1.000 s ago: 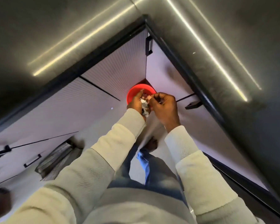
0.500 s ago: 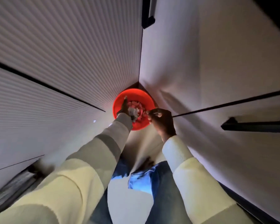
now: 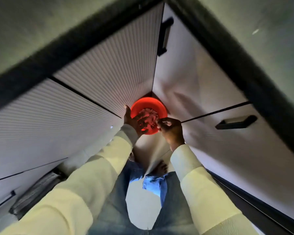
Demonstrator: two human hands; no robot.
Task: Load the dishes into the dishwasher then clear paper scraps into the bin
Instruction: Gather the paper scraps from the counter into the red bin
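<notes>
scraps point(image 3: 148, 117): lying in a loose pale heap inside the bin, down in the corner where the two cabinet runs are meeting.

how they're handling: I'm guessing feather-light, soft and crumply, with nothing to break. The annoying part is probably bits clinging to fingers or drifting off. I'd be pinching a bunch from above or scooping with cupped fingers, then letting go low inside the rim.

bin point(image 3: 148, 102): small, round and red, standing upright on the floor with its mouth facing up, tucked right into the corner. It looks like light plastic to me, so it's likely sliding or tipping if someone's leaning on one edge. The rim is the place to be grabbing it.

left hand point(image 3: 134, 121): reaching over the bin's left rim, thumb sticking up outside, fingers dipping in over the heap. It's blurry and glowing red, so I can't tell whether it's gripping scraps or has let go.

right hand point(image 3: 172, 131): hovering at the right rim, fingers curling in, thumb and forefinger pinching together. Something pale is showing at the tips, but it's too small to tell scrap from nail.

doors point(image 3: 92, 102): ribbed panels running along the left, plain ones on the right with a black handle point(image 3: 236, 122).

floor point(image 3: 143, 209): pale, showing between the jeans point(image 3: 173, 200).
</notes>
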